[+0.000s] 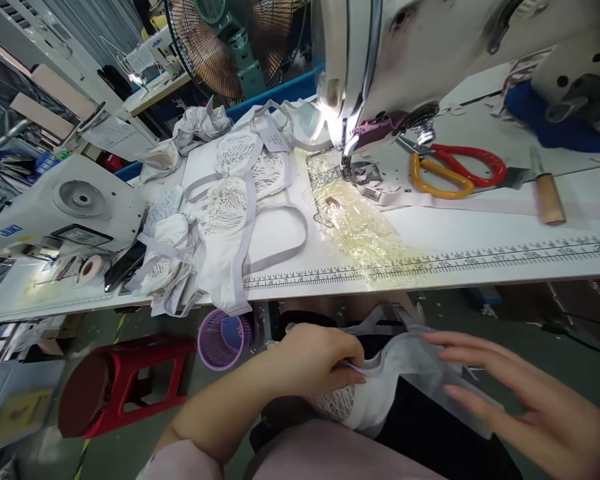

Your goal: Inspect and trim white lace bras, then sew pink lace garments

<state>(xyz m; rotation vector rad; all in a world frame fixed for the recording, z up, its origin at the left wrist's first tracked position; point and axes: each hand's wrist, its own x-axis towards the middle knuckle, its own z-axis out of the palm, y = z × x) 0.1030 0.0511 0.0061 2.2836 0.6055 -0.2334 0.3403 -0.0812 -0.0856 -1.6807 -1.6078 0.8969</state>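
Note:
A white lace bra (380, 400) lies across my lap, below the table edge, with part of its cup and a sheer wing showing. My left hand (317, 360) is closed in a pinch on the bra's upper edge. Over the sheer wing, my right hand (525, 400) has its fingers stretched out and apart, the fingertips at the fabric. Whether they press on it is hard to tell. Above both hands stands a white sewing machine (425, 53), its lamp lit over the needle area. More white lace bras (230, 207) are heaped on the table to the left.
Scissors with red and orange handles (445, 170) and a wooden-handled blade (550, 200) lie right of the needle. A printed ruler (480, 261) runs along the table's front edge. A purple basket (215, 343) and a red stool (135, 380) stand below. A fan (240, 53) is behind.

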